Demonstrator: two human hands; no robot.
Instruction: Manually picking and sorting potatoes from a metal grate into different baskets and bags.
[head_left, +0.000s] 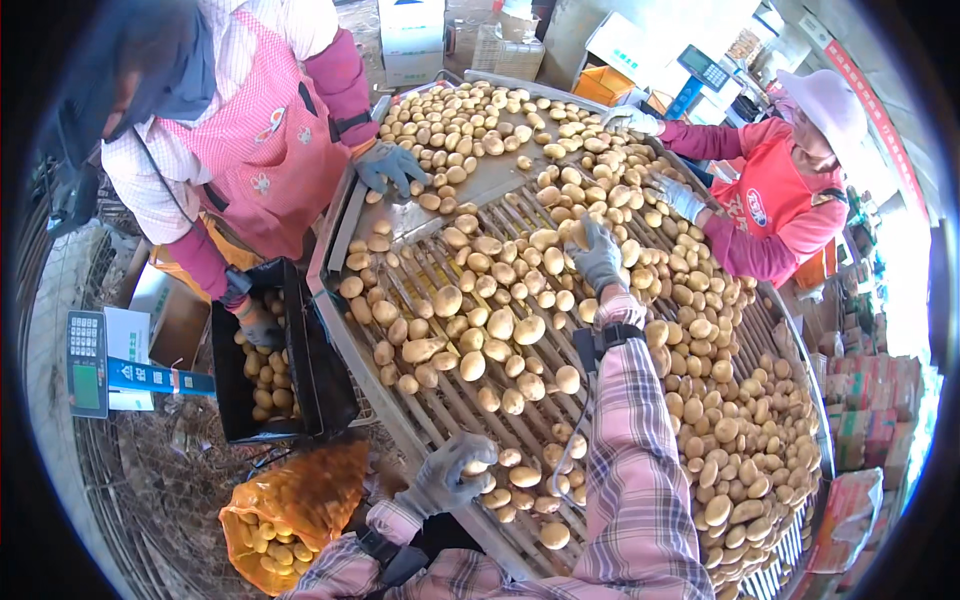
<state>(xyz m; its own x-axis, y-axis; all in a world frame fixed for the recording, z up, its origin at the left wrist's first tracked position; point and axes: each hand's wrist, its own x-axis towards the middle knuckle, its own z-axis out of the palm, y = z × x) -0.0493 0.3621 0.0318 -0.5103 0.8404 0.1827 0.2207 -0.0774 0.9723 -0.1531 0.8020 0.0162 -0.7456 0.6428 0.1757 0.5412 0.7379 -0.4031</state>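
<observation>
My left hand (448, 474), in a grey work glove, is curled around a potato (475, 468) at the near left edge of a slatted sorting table (427, 397). Farther out, over the middle of the slats, my gloved right hand (598, 256) reaches forward with its fingers around another potato (579, 234), partly covered by the glove. Loose potatoes (499, 324) lie scattered between my hands. To the right of my right forearm they form a thick heap (739, 457).
A co-worker's gloved hand (390, 166) rests at the table's left rim; their other is in a black crate (225, 405) of potatoes. Another co-worker's hands (679, 199) work at the right side. An orange mesh bag (300, 495) of potatoes and a scale (88, 364) stand left.
</observation>
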